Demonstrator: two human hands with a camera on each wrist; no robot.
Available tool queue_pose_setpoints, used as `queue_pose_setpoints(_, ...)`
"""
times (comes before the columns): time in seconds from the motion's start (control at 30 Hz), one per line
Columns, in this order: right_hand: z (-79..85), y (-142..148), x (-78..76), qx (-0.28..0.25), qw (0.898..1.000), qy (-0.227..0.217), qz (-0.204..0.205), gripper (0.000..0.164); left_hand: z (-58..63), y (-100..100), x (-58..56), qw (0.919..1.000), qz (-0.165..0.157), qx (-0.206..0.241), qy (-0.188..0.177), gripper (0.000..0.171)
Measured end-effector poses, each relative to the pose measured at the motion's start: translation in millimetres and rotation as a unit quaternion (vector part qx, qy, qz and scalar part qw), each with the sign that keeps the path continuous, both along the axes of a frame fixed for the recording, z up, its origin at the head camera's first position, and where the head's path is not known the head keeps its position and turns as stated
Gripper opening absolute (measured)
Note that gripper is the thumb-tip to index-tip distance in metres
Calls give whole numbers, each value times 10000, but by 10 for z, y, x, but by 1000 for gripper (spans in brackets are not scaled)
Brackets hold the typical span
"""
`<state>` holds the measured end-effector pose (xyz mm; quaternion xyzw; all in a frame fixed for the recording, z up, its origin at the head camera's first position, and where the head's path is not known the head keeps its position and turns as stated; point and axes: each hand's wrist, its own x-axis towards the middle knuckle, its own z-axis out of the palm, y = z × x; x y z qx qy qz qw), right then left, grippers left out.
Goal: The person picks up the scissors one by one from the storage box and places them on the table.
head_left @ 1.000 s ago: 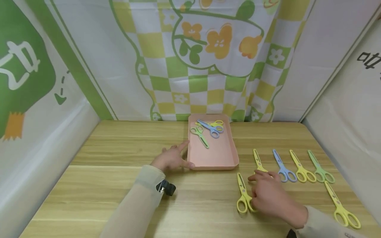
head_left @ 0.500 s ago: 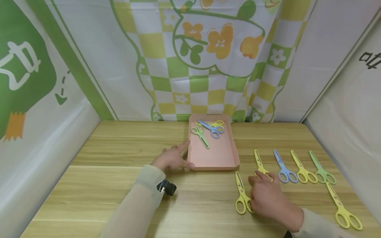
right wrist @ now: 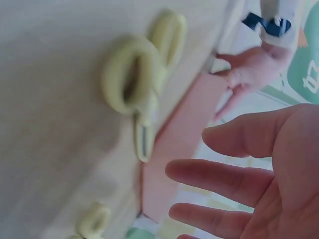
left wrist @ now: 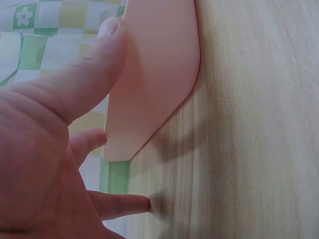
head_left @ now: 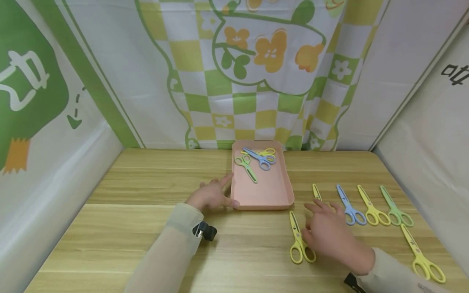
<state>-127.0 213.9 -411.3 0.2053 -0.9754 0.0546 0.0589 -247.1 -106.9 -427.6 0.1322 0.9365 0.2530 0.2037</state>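
Note:
My left hand [head_left: 212, 195] rests at the near left corner of a pink tray [head_left: 264, 195], its thumb and index finger against the wall. In the left wrist view the fingers [left wrist: 119, 204] are spread. A green pair of scissors [head_left: 251, 174], a blue pair and a yellow pair lie in the tray. My right hand [head_left: 331, 236] hovers with extended fingers, holding nothing. Just left of it lies a yellow pair of scissors [head_left: 297, 236], seen blurred in the right wrist view. Another yellow pair [head_left: 316, 192] shows only its blade beyond the right fingers.
To the right, a blue pair of scissors [head_left: 344, 200], a yellow pair [head_left: 365, 198] and a green pair [head_left: 389, 201] lie in a row on the wooden table [head_left: 146, 187]. One more yellow pair [head_left: 413, 244] lies nearer the right edge. A patterned curtain [head_left: 256, 97] hangs behind.
The nearest yellow scissors shifted slightly left early on. My right hand has since lifted a little and spread its fingers, uncovering a handle loop. My left hand stays put.

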Motion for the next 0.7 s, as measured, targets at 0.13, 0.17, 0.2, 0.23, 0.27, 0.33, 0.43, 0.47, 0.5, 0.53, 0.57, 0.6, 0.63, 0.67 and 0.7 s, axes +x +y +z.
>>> queue_pose_setpoints(0.13,98,-99,-184,-294,9996,30,27,11,6,-2,6,10000,10,33,-23,111)
queue_pose_setpoints(0.17,121,-133,-244,-335,9993,19,149,15,7,-1,7,10000,9,33,-22,111)
queue_pose_setpoints(0.2,139,-173,-313,-390,9987,13,322,21,7,-1,7,10000,-15,16,-25,110)
queue_pose_setpoints(0.23,161,-219,-382,-444,9977,-93,496,28,5,0,7,10000,-22,17,-22,111)
queue_pose_setpoints(0.27,172,-270,-459,-458,9963,-186,699,33,8,3,8,10000,-39,0,-21,111)
queue_pose_setpoints(0.33,174,-383,-622,-407,9920,-517,1078,41,5,4,5,10000,-28,-27,-37,111)
queue_pose_setpoints(0.43,139,-564,-872,-212,9823,-1215,1409,50,9,-3,11,10000,41,-2,-50,112)
queue_pose_setpoints(0.47,114,-618,-960,-112,9789,-1331,1547,50,10,-4,14,10000,51,4,-35,112)
queue_pose_setpoints(0.5,94,-663,-1043,5,9754,-1457,1657,50,11,-6,17,10000,88,27,-30,111)
queue_pose_setpoints(0.53,70,-699,-1126,103,9729,-1564,1700,51,13,-6,18,9999,93,46,-16,111)
queue_pose_setpoints(0.57,54,-733,-1203,144,9707,-1687,1706,49,19,-6,24,9999,92,55,3,111)
queue_pose_setpoints(0.6,34,-757,-1276,154,9692,-1817,1656,45,19,-5,26,9999,87,56,13,110)
queue_pose_setpoints(0.63,22,-773,-1341,166,9687,-1919,1566,42,21,-2,27,10000,63,47,30,110)
queue_pose_setpoints(0.67,8,-782,-1402,195,9690,-1992,1452,41,19,-1,27,10000,37,33,45,110)
queue_pose_setpoints(0.7,0,-785,-1453,204,9681,-2168,1242,44,21,-1,26,10000,16,22,56,110)
